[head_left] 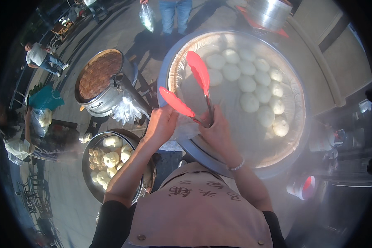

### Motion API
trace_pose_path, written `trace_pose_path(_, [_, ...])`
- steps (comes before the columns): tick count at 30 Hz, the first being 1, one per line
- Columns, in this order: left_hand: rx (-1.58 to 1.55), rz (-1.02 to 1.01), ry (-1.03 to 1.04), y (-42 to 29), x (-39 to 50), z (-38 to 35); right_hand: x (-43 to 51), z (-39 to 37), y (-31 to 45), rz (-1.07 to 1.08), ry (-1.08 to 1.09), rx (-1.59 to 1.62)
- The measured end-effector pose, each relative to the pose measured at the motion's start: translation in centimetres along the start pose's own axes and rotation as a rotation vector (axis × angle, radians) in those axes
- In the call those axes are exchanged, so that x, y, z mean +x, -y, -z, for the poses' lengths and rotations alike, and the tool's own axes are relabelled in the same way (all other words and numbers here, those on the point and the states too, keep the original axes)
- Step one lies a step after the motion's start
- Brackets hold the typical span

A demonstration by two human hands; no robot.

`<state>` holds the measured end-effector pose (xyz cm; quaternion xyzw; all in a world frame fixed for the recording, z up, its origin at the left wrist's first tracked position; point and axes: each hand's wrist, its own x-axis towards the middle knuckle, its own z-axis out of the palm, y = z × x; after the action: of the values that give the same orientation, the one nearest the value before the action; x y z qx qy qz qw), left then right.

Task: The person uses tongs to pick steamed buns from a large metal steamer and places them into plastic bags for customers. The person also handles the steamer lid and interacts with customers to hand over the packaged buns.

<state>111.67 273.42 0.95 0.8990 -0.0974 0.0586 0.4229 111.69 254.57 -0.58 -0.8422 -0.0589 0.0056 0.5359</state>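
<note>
Red-tipped metal tongs (201, 74) are gripped near their hinge end by my right hand (215, 131), their two tips spread apart. Beside them, my left hand (164, 122) has its fingers curled in close behind the lower red tip; whether it holds something thin, perhaps a clear plastic bag, cannot be told. Under and beyond the tongs is a large round steamer (186, 152) lined with pale cloth. White steamed buns (249, 102) lie on the cloth in its far and right parts, veiled by steam.
At left stand a metal pot (90, 183) of buns and small dumplings, and a steamer with a woven bamboo lid (100, 73), plastic bags (127, 110) hanging beside it. People stand at the far side and left. Stacked metal steamers (268, 14) are far right; a white bucket (299, 187) is right.
</note>
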Motion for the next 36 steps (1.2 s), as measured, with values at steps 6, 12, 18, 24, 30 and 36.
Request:
trace_pose_path(6, [-0.675, 0.23, -0.055, 0.3, 1.0, 1.3, 0.5, -0.3, -2.0, -0.157, -0.055, 0.201])
trace_pose_path(12, [-0.695, 0.245, -0.119, 1.2, 0.6, 0.4, -0.7, 0.9, -1.2, -0.281, 0.162, 0.502])
trace_pose_path(18, [-0.485, 0.238, -0.029, 2.6, 0.9, 0.8, 1.1, -0.4, -1.2, -0.197, 0.11, 0.212])
trace_pose_path(24, [0.531, -0.149, -0.494, -0.3, 6.8, 8.5, 6.0, 5.7, 2.6, 0.28, -0.301, -0.182])
trace_pose_path(30, [-0.231, -0.079, -0.062, 1.8, -1.1, 1.3, 0.7, 4.6, 0.0, -0.199, 0.145, -0.208])
trace_pose_path(36, [-1.085, 0.611, 0.003, 4.6, -1.5, -1.5, 3.9, 10.3, -5.0, -0.366, 0.298, 0.103])
